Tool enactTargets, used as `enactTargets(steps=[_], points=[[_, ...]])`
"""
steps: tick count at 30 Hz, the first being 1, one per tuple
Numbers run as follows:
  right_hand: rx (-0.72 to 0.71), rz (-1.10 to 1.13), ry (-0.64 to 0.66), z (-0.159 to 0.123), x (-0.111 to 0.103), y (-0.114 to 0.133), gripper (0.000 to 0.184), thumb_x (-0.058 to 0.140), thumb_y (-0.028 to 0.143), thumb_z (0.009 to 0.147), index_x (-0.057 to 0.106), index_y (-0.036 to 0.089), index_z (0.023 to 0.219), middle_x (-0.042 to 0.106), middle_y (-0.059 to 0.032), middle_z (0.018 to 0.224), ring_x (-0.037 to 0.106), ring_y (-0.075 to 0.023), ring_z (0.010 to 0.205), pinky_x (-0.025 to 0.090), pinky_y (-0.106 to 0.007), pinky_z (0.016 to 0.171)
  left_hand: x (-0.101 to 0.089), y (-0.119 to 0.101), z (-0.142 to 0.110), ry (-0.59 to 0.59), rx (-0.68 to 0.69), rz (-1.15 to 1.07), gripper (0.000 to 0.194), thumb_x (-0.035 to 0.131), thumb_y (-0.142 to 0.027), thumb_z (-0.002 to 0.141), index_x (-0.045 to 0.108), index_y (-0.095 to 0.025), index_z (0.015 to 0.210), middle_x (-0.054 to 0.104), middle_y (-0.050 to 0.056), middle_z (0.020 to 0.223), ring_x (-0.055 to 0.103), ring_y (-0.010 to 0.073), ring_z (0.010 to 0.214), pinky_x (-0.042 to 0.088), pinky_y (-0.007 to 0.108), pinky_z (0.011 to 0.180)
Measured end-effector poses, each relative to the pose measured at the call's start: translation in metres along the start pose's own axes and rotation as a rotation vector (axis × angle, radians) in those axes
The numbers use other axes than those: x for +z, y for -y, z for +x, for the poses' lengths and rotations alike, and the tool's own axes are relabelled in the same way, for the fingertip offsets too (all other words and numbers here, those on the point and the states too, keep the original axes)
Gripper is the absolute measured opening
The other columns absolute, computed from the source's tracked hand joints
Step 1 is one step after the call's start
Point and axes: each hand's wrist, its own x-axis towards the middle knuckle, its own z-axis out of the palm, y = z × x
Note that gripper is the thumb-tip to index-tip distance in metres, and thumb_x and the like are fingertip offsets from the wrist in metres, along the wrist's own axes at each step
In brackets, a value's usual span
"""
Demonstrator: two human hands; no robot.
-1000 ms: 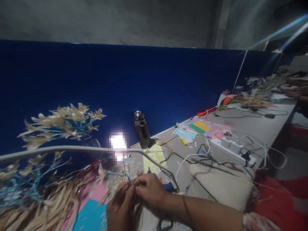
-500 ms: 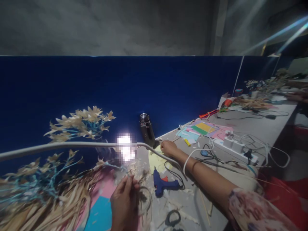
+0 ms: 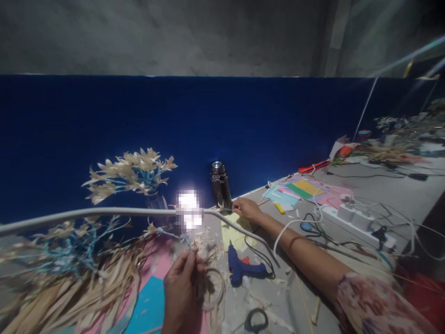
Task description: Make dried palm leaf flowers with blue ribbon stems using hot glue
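My left hand is closed in a pinch around the blue stem of a handmade flower, whose small cream bloom points left. My right hand reaches forward beside the foot of a black flask, above a yellow paper sheet. Its fingers are pressed together, and a thin strand seems to show at the tips, too small to name. A blue glue gun lies on the table between my hands, and a tape ring is beside my left hand.
A white cable runs across the front of the view. At left are a bunch of cream flowers, more blue stems and dry husk strips. Black scissors handles lie near. A power strip with tangled leads is at right.
The view has turned slightly left, so the table's things appear further right. My right hand has shifted a little left relative to the flask. My left hand keeps its pinch on the stem.
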Motion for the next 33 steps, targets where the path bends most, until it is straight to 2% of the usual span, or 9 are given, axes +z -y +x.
enactTargets(steps=[3,5,7,9,12,19,26,29,33], points=[[-0.058,0.200,0.016,-0.015,0.003,0.028,0.019,0.066,0.029,0.089,0.069,0.011,0.087,0.066,0.0010,0.073,0.065,-0.0121,0.069,0.047,-0.023,0.065,-0.001,0.001,-0.001,0.018,-0.018,-0.049,0.040,0.094,-0.035,0.058,0.074,-0.015,0.087,0.067,-0.002,0.068,0.060,0.0089,0.053,0.051,0.016,0.046],[-0.078,0.304,0.052,-0.032,0.013,0.045,0.025,0.065,0.038,0.087,0.068,0.013,0.085,0.065,0.0009,0.065,0.059,-0.0115,0.056,0.045,-0.023,0.055,0.000,0.003,-0.002,0.039,-0.019,-0.074,0.042,0.094,-0.035,0.058,0.073,-0.015,0.088,0.067,-0.002,0.067,0.059,0.0074,0.052,0.049,0.015,0.046],[-0.102,0.400,0.077,-0.053,0.028,0.057,0.031,0.064,0.045,0.085,0.066,0.014,0.084,0.063,0.0016,0.063,0.056,-0.0112,0.053,0.046,-0.024,0.053,0.002,0.005,-0.003,0.079,-0.012,-0.085,0.045,0.094,-0.037,0.059,0.073,-0.014,0.091,0.066,-0.003,0.066,0.056,0.0057,0.050,0.044,0.012,0.043],[-0.113,0.653,0.072,-0.072,0.044,0.063,0.031,0.074,0.044,0.076,0.068,0.014,0.083,0.064,0.0010,0.064,0.055,-0.0113,0.054,0.045,-0.024,0.053,0.003,0.006,-0.004,0.113,0.004,-0.090,0.048,0.093,-0.039,0.058,0.072,-0.015,0.093,0.064,-0.004,0.063,0.054,0.0051,0.047,0.041,0.012,0.041],[-0.111,0.786,-0.020,-0.090,0.059,0.062,0.029,0.081,0.041,0.072,0.069,0.015,0.080,0.066,0.0003,0.066,0.059,-0.0133,0.059,0.049,-0.026,0.057,0.005,0.008,-0.006,0.153,0.030,-0.087,0.049,0.093,-0.040,0.058,0.068,-0.016,0.093,0.063,-0.005,0.060,0.054,0.0065,0.045,0.041,0.014,0.040],[0.055,1.101,-0.067,-0.088,0.064,0.050,0.040,0.091,0.041,0.060,0.064,0.017,0.077,0.068,-0.0010,0.073,0.062,-0.0130,0.059,0.050,-0.023,0.054,0.006,0.014,-0.008,0.214,0.008,-0.113,0.043,0.092,-0.038,0.062,0.063,-0.016,0.086,0.068,-0.001,0.067,0.062,0.0088,0.054,0.048,0.016,0.051],[-0.015,1.016,-0.021,-0.095,0.069,0.046,0.031,0.087,0.037,0.069,0.063,0.018,0.075,0.070,0.0000,0.072,0.059,-0.0116,0.053,0.045,-0.021,0.046,0.007,0.022,-0.013,0.284,-0.019,-0.143,0.038,0.085,-0.036,0.075,0.067,-0.016,0.101,0.060,-0.006,0.058,0.036,0.0015,0.039,0.027,0.011,0.040],[-0.060,0.942,-0.075,-0.096,0.069,0.045,0.026,0.084,0.037,0.073,0.067,0.018,0.073,0.067,0.0018,0.067,0.054,-0.0090,0.048,0.043,-0.021,0.045,0.007,0.023,-0.015,0.304,-0.035,-0.154,0.042,0.086,-0.034,0.073,0.068,-0.015,0.106,0.062,-0.004,0.060,0.036,0.0017,0.040,0.030,0.012,0.041],[-0.058,0.917,-0.150,-0.098,0.064,0.051,0.024,0.082,0.038,0.075,0.070,0.017,0.073,0.065,0.0021,0.065,0.049,-0.0079,0.046,0.041,-0.020,0.043,0.007,0.023,-0.017,0.308,-0.057,-0.173,0.037,0.083,-0.027,0.077,0.068,-0.016,0.108,0.060,-0.006,0.062,0.037,0.0028,0.039,0.031,0.014,0.039]])
